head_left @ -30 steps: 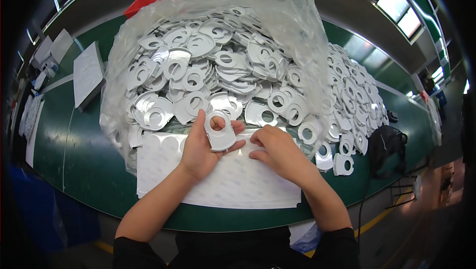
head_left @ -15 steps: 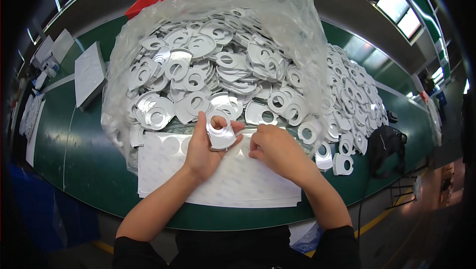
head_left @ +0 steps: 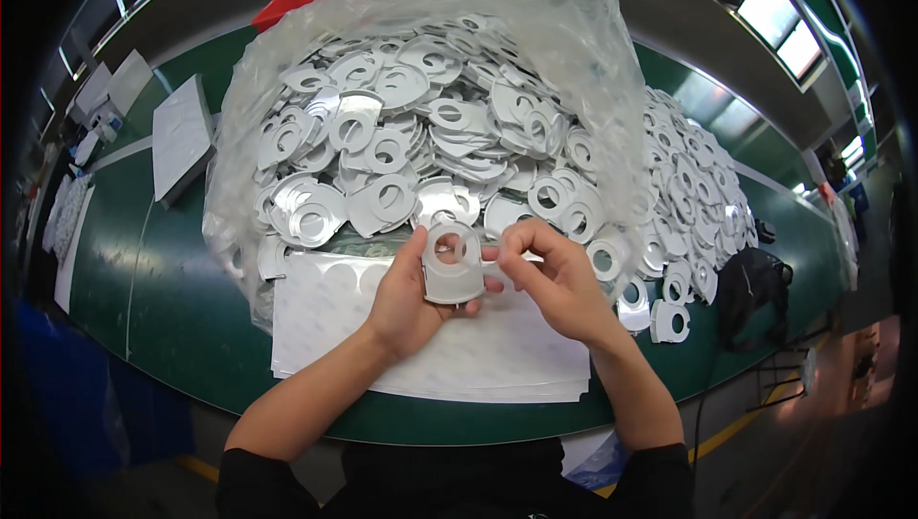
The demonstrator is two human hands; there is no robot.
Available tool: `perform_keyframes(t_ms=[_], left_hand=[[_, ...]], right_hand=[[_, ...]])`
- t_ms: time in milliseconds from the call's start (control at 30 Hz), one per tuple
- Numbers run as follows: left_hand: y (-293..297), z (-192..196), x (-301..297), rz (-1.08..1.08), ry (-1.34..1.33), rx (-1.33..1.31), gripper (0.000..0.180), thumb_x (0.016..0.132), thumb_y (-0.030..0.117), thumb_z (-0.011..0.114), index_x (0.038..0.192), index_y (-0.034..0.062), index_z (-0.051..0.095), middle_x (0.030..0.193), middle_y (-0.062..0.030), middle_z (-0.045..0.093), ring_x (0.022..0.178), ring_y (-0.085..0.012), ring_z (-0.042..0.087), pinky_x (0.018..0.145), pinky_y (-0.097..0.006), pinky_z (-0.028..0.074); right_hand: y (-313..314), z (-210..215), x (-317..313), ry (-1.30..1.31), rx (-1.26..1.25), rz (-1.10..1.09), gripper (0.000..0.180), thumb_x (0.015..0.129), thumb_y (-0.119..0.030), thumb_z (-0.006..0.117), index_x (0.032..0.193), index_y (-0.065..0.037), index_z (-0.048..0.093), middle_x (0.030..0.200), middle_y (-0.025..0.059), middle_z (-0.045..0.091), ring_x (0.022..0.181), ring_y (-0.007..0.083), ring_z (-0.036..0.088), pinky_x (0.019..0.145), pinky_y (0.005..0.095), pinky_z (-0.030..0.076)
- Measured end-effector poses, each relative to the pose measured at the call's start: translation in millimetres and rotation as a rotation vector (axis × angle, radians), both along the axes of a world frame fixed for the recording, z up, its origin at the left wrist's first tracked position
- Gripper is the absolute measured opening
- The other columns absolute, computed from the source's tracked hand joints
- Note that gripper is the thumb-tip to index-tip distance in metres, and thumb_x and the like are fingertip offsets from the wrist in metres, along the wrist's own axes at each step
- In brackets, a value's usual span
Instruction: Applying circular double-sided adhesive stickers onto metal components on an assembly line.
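My left hand (head_left: 402, 304) holds up a flat white plastic part (head_left: 454, 282) with a large round hole and a squared lower end, gripping it by its edges. My right hand (head_left: 559, 280) is closed in a pinch just right of that part. A thin, pale, see-through piece (head_left: 470, 249) seems to run from the pinch to the part's hole; its exact shape is hard to make out. Beneath both hands lies a stack of white sheets (head_left: 430, 356) with faint round outlines along the top.
A big clear plastic bag (head_left: 234, 175) full of similar white parts (head_left: 382, 151) stands behind the sheets. More parts are heaped at the right (head_left: 693, 184). A black bag (head_left: 754, 294), a white box (head_left: 182, 141) and a red bin (head_left: 292, 3) are on the green table (head_left: 172, 299).
My right hand has risen from the sheets toward the part, its pinch now beside it. My left hand has moved slightly right and turned the part's face more toward me.
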State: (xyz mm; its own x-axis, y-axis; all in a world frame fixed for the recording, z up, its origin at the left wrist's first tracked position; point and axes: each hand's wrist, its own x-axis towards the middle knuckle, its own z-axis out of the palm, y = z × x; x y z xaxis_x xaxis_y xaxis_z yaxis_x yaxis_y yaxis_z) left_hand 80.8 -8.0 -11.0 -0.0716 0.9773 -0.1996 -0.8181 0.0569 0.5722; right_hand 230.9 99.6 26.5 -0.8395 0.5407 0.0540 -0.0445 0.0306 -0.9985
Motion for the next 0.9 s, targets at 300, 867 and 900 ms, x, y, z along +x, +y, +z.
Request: perform_keyframes(t_ms=[300, 867, 900], left_hand=[[-2.0, -5.9, 0.3, -0.077, 0.084, -0.067, 0.063, 0.095, 0.055, 0.014, 0.114, 0.007, 0.05, 0.098, -0.0095, 0.059, 0.083, -0.0212, 0.06, 0.063, -0.031, 0.045], [-1.3, -6.4, 0.8, -0.091, 0.088, -0.069, 0.065, 0.095, 0.056, 0.013, 0.107, 0.0055, 0.052, 0.097, -0.0089, 0.058, 0.082, -0.021, 0.059, 0.062, -0.03, 0.045], [-1.4, -6.2, 0.9, -0.088, 0.09, -0.073, 0.065, 0.095, 0.056, 0.013, 0.107, 0.0056, 0.052, 0.097, -0.009, 0.058, 0.082, -0.021, 0.059, 0.062, -0.031, 0.045]], right_hand=[[-4.7, -27.1, -11.8, -0.015, -0.085, 0.012, 0.009, 0.089, -0.01, 0.056, 0.089, -0.001, 0.053, 0.104, 0.0053, 0.045, 0.069, 0.0091, 0.053, 0.061, 0.0207, 0.045], [-2.7, -25.5, -10.7, -0.044, -0.04, 0.007, 0.009, 0.086, -0.008, 0.059, 0.085, 0.0, 0.056, 0.105, 0.0071, 0.046, 0.062, 0.0087, 0.055, 0.055, 0.0192, 0.045], [-2.7, -25.5, -10.8, -0.042, -0.04, 0.01, 0.009, 0.086, -0.008, 0.059, 0.085, 0.0, 0.056, 0.104, 0.007, 0.046, 0.061, 0.0086, 0.055, 0.054, 0.0192, 0.045]])
